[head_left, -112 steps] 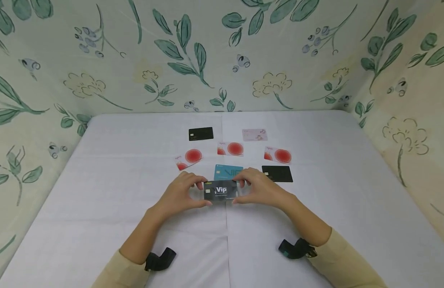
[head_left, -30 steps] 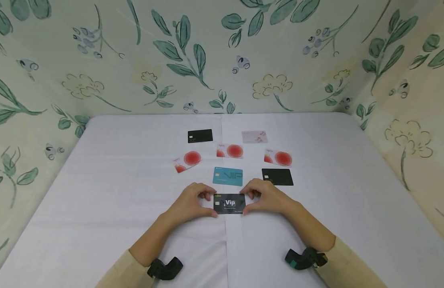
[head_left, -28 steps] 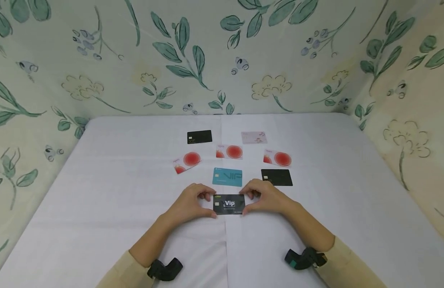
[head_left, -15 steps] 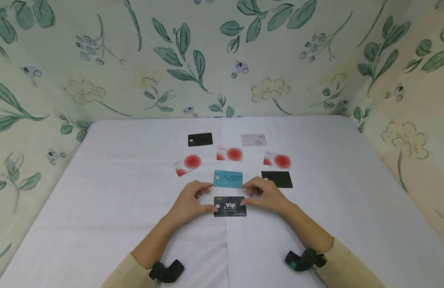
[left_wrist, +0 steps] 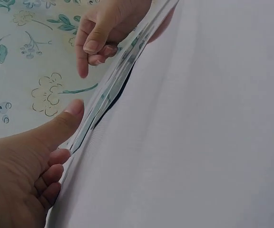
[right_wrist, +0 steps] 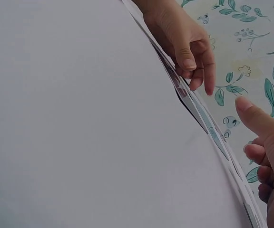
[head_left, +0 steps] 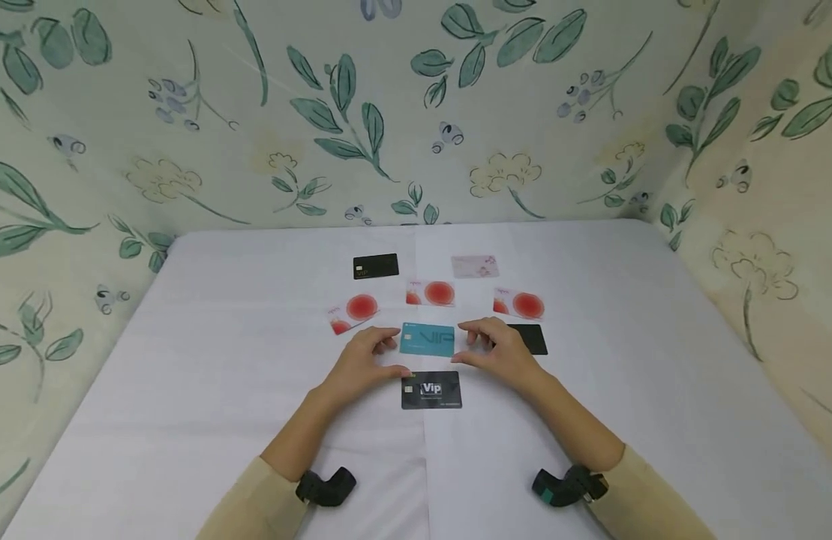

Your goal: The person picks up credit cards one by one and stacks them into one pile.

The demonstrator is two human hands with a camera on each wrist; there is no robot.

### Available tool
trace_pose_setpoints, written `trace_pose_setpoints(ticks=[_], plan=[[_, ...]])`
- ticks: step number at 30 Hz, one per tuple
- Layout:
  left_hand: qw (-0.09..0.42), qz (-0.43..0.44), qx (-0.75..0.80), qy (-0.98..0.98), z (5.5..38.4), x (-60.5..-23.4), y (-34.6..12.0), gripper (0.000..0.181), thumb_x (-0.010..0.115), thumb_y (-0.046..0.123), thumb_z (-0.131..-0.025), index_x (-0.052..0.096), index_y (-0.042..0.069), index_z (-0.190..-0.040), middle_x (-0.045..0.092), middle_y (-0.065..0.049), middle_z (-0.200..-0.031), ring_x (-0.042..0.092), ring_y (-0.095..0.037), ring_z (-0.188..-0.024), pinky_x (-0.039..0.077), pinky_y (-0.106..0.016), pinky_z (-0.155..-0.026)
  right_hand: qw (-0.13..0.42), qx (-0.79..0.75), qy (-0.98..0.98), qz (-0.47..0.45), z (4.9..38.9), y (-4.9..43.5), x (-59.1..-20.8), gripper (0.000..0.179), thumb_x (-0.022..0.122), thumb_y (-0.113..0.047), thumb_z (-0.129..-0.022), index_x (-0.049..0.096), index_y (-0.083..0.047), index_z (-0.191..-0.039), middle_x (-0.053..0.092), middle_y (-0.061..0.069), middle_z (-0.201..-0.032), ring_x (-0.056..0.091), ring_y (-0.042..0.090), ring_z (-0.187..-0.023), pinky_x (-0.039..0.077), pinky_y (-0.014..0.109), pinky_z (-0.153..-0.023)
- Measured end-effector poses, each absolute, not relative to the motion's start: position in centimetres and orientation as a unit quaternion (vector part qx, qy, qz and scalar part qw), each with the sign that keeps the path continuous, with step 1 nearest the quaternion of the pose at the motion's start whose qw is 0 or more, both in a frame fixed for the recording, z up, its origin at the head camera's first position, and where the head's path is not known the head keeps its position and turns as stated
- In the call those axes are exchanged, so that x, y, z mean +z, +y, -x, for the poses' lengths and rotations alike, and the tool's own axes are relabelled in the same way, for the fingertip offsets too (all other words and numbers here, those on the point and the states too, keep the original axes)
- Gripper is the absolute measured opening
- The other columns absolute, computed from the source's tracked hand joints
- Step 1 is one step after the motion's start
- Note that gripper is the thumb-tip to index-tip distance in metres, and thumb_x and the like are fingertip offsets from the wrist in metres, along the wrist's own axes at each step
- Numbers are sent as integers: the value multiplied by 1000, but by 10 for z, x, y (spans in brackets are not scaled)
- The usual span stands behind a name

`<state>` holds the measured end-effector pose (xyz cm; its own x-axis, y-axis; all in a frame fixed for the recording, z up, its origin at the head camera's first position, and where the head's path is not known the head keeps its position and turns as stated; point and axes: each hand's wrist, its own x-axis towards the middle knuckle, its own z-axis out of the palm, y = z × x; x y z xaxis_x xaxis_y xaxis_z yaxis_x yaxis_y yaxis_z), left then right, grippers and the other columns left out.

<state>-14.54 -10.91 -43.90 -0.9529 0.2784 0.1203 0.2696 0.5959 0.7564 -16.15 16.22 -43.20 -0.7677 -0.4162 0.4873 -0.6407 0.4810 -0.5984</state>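
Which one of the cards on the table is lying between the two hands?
The blue VIP card, flanked by the left hand and the right hand. It is the only blue one, just beyond the dark grey Vip card.

We read the dark Vip card (head_left: pixel 431 390) as smooth plastic, pale metal-looking chip (head_left: pixel 408 389) on its face. Teal card (head_left: pixel 427 340): same smooth plastic look. Black card at the back (head_left: pixel 376 266) looks like plastic too, flatter and more matt from above. Red-and-white cards (head_left: pixel 430 293) and pink card (head_left: pixel 475 267): smooth, printed, plastic-looking. Edge-on in the wrist views, we get pale glossy streaks off card faces. Tablecloth (head_left: pixel 186 375): matt white cloth, fine weave, soft creases. Sleeves (head_left: pixel 253 502): matt beige cloth. Wrist mounts (head_left: pixel 326 487): black, plastic-looking. Wall covering (head_left: pixel 416 112): matt, printed; we can't tell cloth from paper.
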Motion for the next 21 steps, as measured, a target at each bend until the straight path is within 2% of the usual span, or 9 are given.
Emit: trace_pose_setpoints(ticks=[3,8,12,21], plan=[[3,-150,412,899,150,-441,-104,68,85,32,-68,58,11,-127,59,4,-100,51,-15,-92,47,-33,-83,91,394,-874,-269,160,163,-429,53,86,-21,-66,66,-1,-111,58,0,-84,48,16,-78,43,24,-67],[1,-146,399,905,159,-438,-103,71,85,33,-68,56,12,-129,58,1,-105,51,-17,-97,48,-35,-85,53,375,-893,-245,167,160,-426,58,85,-28,-68,66,-5,-116,58,0,-88,48,16,-82,44,27,-70],[13,-147,382,912,168,-437,-100,73,83,36,-70,54,13,-133,57,-1,-109,50,-18,-100,47,-36,-85,37,366,-899,-236,172,156,-422,59,85,-29,-67,66,-6,-118,61,2,-91,50,18,-85,45,31,-74],[19,-158,348,924,173,-441,-102,69,82,36,-72,57,13,-132,49,-4,-99,45,-20,-95,43,-31,-76,31,282,-926,-249,175,156,-425,65,85,-37,-66,66,-5,-119,58,5,-99,50,20,-93,44,33,-77]])
